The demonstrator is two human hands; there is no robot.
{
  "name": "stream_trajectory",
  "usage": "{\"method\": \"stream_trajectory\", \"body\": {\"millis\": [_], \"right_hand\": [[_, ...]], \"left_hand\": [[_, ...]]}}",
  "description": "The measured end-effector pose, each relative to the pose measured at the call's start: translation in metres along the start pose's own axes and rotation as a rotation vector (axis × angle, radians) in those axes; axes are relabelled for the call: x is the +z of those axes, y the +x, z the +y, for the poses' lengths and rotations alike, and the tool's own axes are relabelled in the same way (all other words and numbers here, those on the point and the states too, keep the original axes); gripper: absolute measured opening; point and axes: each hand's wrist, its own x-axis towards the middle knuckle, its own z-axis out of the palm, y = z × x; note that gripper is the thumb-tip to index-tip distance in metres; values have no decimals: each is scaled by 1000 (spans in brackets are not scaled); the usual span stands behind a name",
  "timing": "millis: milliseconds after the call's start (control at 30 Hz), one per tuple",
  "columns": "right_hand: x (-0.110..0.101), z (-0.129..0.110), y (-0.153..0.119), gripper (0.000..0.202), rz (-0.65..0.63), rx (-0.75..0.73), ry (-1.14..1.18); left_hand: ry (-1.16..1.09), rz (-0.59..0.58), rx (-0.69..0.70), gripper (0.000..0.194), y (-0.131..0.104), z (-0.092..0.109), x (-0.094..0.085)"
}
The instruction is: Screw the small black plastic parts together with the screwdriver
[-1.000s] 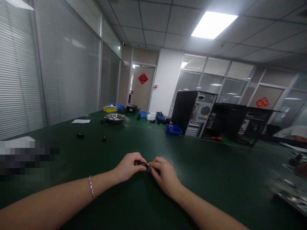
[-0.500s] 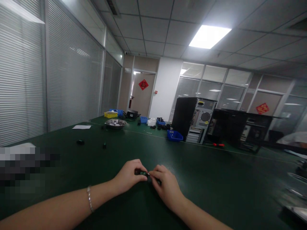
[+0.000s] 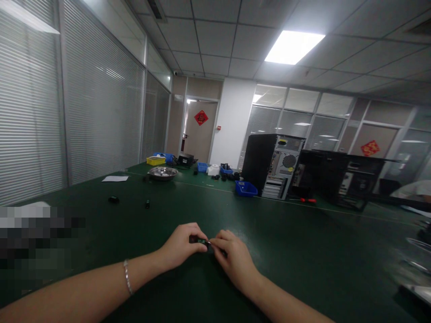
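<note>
Above the green tabletop (image 3: 161,287), my left hand (image 3: 183,244) is closed on a small dark piece with a green circuit board (image 3: 202,241), gripped between thumb and fingers. My right hand (image 3: 235,255) is closed in a pinch at the piece's right end, where a small silvery tip shows. Whether the right fingers hold a separate part is too small to tell. Farther off on the left lie a black, rounded, mouse-like object (image 3: 113,199) and a small dark piece with some green (image 3: 147,204).
Behind my hands stand a computer tower (image 3: 259,163) and a blue bin (image 3: 245,189). A red-handled tool (image 3: 308,200) lies right of them. At the back left are a metal bowl (image 3: 162,173), a white sheet (image 3: 115,178) and a yellow tray (image 3: 155,160). Metal items (image 3: 417,291) sit at the right edge.
The view has shifted very slightly. Both hands keep the same hold at nearly the same place, the right fingers a little higher around the silvery end.
</note>
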Motion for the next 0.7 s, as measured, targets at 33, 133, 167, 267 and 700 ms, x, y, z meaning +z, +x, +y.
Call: {"method": "stream_trajectory", "body": {"millis": [33, 133, 167, 267, 700], "right_hand": [[0, 0, 0, 24, -2, 0, 5], [-1, -1, 0, 24, -1, -1, 17], [-1, -1, 0, 25, 1, -2, 20], [-2, -2, 0, 25, 7, -3, 40], [3, 1, 1, 25, 28, -15, 61]], "left_hand": [[-6, 0, 2, 17, 0, 0, 0], [-14, -1, 3, 18, 0, -1, 0], [-13, 0, 2, 17, 0, -1, 0], [-11, 2, 0, 17, 0, 0, 0], [-2, 17, -17, 17, 2, 1, 0]]}}
